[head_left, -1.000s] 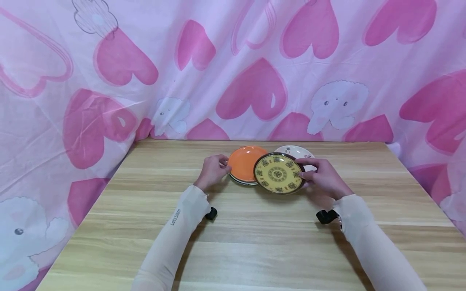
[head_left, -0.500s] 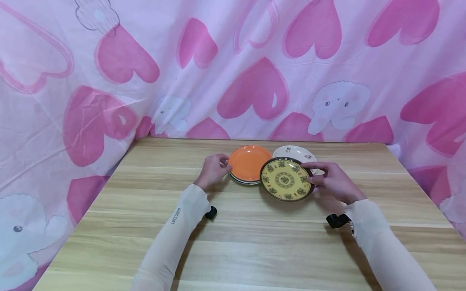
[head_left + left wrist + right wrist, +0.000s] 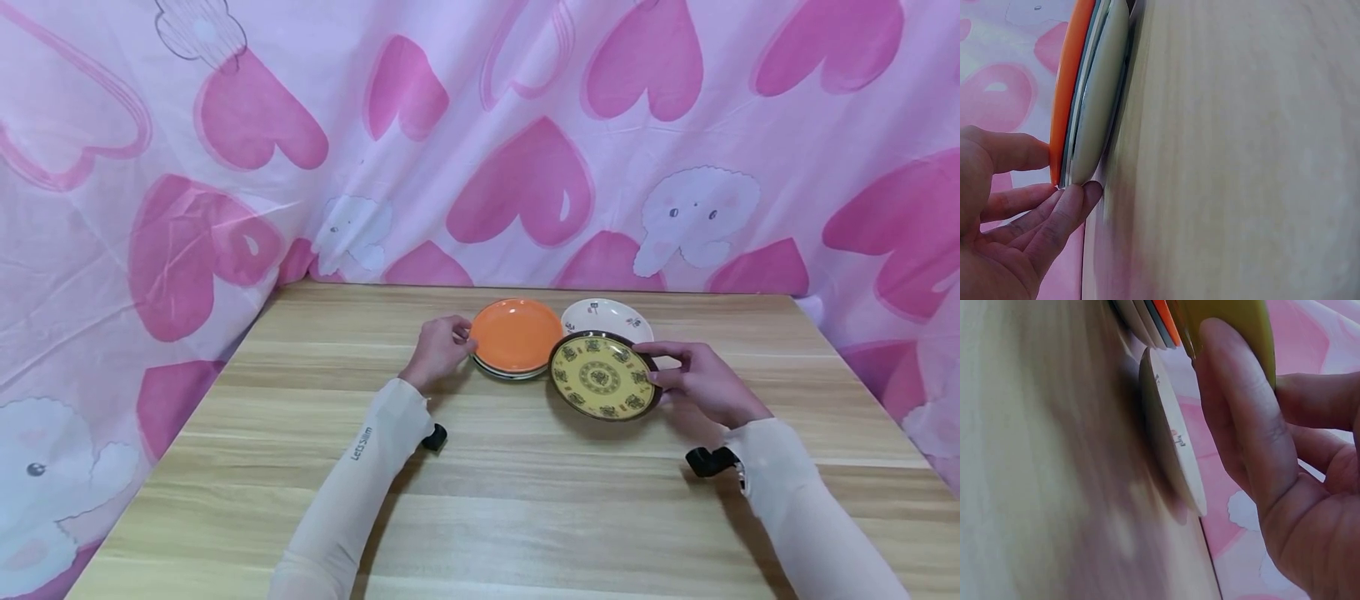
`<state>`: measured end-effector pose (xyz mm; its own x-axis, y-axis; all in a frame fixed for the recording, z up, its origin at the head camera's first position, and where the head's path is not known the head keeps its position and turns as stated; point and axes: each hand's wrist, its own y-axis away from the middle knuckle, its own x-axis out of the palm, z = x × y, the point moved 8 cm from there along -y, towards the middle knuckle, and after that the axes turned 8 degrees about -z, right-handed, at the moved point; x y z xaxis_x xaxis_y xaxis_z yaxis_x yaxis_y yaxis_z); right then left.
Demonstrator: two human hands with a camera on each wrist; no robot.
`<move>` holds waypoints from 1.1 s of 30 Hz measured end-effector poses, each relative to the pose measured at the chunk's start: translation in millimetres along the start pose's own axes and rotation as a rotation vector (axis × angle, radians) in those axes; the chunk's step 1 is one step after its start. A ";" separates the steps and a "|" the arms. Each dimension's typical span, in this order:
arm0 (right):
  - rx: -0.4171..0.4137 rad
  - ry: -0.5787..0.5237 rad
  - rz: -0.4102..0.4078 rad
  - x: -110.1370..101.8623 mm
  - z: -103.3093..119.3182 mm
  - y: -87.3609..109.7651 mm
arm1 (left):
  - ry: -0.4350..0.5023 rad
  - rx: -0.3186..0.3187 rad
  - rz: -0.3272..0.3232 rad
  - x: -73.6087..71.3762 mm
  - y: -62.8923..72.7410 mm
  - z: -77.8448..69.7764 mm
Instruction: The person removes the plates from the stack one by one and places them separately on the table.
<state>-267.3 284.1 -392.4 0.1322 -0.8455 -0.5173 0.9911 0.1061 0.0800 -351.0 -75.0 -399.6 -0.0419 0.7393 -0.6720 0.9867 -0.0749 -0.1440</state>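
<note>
Left hand (image 3: 437,352) pinches orange-topped plate stack (image 3: 516,335) at edge | right hand (image 3: 708,382) grips tilted yellow patterned plate (image 3: 598,377) | white plate (image 3: 611,316) lies behind

Plates, ceramic-looking: orange plate (image 3: 516,335) at left, smooth and glossy; cream-backed plate (image 3: 1097,94) beneath it, smooth with a soft sheen; yellow plate (image 3: 600,377) at right, printed, smooth and glossy; white plate (image 3: 611,317) at far right, smooth and glazed-looking. Tabletop (image 3: 480,508), wood or wood-effect, streaked grain, smooth, faint satin sheen. Backdrop (image 3: 517,183) at far side, printed cloth, softly creased; sleeves (image 3: 337,492), pale matt cloth; wrist fitting (image 3: 708,461) at near right, black, plastic-looking.
</note>
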 end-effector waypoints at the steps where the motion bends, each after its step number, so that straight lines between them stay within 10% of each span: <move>1: 0.001 0.002 0.001 -0.3 -1.5 0.7 | 0.001 0.001 0.001 0.1 0.1 -0.2; 33: 0.041 -0.131 0.147 -0.3 -31.0 25.2 | 0.020 -0.030 0.016 1.3 -0.4 2.3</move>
<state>-242.0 303.2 -416.6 0.2703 -0.8837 -0.3821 0.9595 0.2144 0.1828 -351.8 -75.5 -402.1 -0.0236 0.7514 -0.6594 0.9916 -0.0664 -0.1112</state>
